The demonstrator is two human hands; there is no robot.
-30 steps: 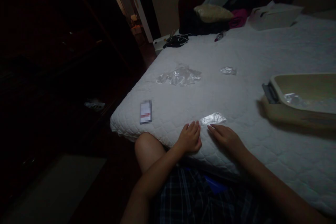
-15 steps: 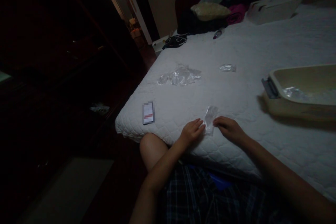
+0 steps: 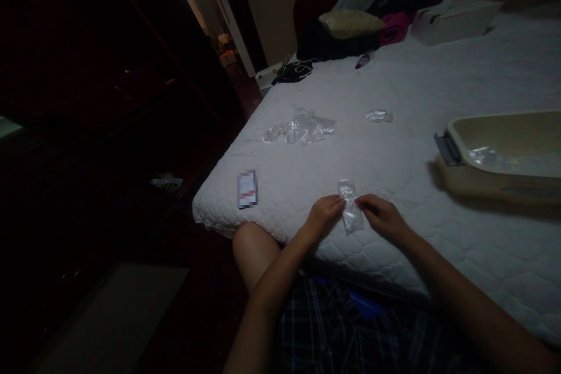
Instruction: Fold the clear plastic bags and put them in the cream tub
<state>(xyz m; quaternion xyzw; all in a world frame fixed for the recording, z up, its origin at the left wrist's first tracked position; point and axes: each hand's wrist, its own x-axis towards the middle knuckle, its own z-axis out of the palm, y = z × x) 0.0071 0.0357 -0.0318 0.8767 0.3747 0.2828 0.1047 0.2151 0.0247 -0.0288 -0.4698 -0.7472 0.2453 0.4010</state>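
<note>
Between my hands, over the near edge of the bed, is a clear plastic bag (image 3: 352, 219), long and narrow and creased across its middle. My left hand (image 3: 325, 216) pinches its left edge with fingers closed. From the other side, my right hand (image 3: 382, 213) grips the bag's right edge between thumb and fingertips. Farther back on the bed lie a loose pile of clear plastic bags (image 3: 304, 127) and a single folded clear bag (image 3: 379, 115).
A beige bin (image 3: 504, 181) with a grey handle, holding clear plastic, stands at right. A blurred phone-like rectangle (image 3: 248, 189) lies near the left corner of the white quilted bed (image 3: 372, 152). Toward the headboard are a white box (image 3: 456, 23), a pillow (image 3: 350, 23) and dark cloth.
The bag has turned from leaning right to leaning slightly left and is now creased at its middle. My left fingers have closed on its edge; my right hand has barely moved.
</note>
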